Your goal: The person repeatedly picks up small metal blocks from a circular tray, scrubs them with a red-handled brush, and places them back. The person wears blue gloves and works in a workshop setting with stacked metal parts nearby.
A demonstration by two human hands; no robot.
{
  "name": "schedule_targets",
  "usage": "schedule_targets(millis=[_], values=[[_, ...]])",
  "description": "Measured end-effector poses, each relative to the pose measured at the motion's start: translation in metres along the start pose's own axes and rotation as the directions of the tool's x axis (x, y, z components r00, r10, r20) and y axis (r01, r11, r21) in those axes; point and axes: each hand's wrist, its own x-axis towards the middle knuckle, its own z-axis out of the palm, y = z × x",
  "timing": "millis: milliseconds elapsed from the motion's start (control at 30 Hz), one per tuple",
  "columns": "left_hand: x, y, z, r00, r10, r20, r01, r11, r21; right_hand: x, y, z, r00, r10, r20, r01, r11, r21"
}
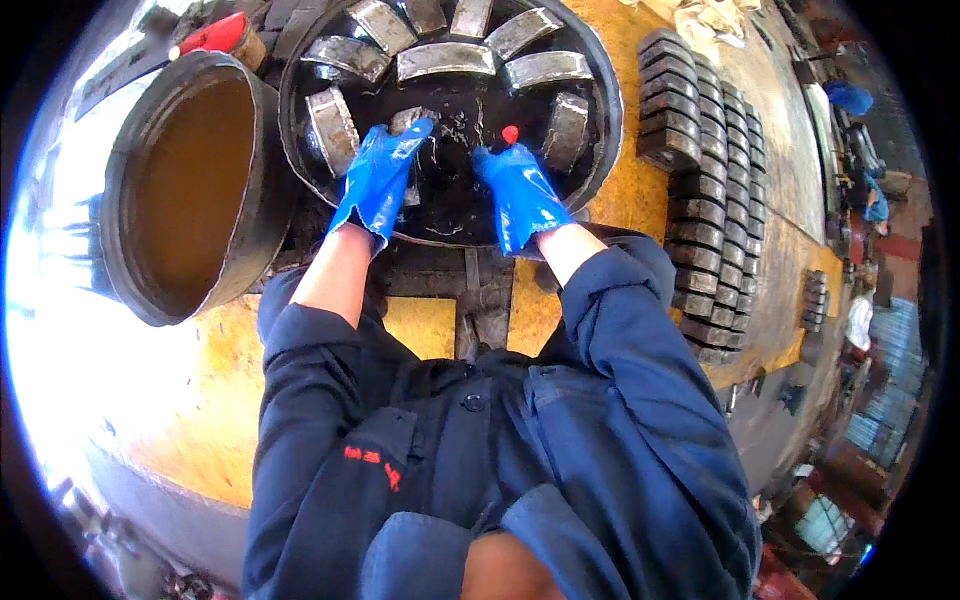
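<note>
Both hands wear blue rubber gloves and reach into a wide round metal tub [610,100] of dark liquid. My left hand [385,165] is closed at a curved metal block [408,119], which shows beyond the glove; part of its grip is hidden. To its right, my right hand [515,190] is closed low over the liquid, its fingertips hidden. A small red piece [510,134] shows just past that glove; I cannot tell what it belongs to. Wet curved metal blocks [446,61] line the tub's far side, with others at its left and right walls.
Left of the tub stands a tilted-looking round container [118,200] of brown liquid, with a red object [210,37] behind it. On the right, long rows of dark curved blocks [708,220] lie on the yellow work surface [630,190]. A smaller row [815,300] sits farther right.
</note>
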Motion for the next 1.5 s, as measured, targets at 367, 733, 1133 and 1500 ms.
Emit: schedule_targets(millis=[367, 733, 1133, 1500], values=[[0.05, 0.057, -0.006, 0.946, -0.194, 0.259, 0.298, 0.835, -0.463, 0.008, 0.008, -0.023, 0.999, -0.005, 0.033, -0.01, 0.906, 0.424], [0.063, 0.086, 0.037, 0.912, -0.222, 0.345, 0.408, 0.577, -0.707, -0.001, -0.019, -0.026, 0.955, 0.181, 0.234, -0.293, 0.678, 0.674], [0.038, 0.103, 0.019, 0.969, -0.166, 0.184, 0.198, 0.965, -0.171, -0.008, 0.031, -0.068, 0.985, -0.119, 0.126, 0.024, 0.814, 0.581], [-0.003, 0.009, 0.009, 0.897, -0.108, 0.428, 0.238, 0.935, -0.264, -0.061, -0.001, -0.041, 0.525, -0.842, -0.125, 0.714, 0.356, 0.604]])
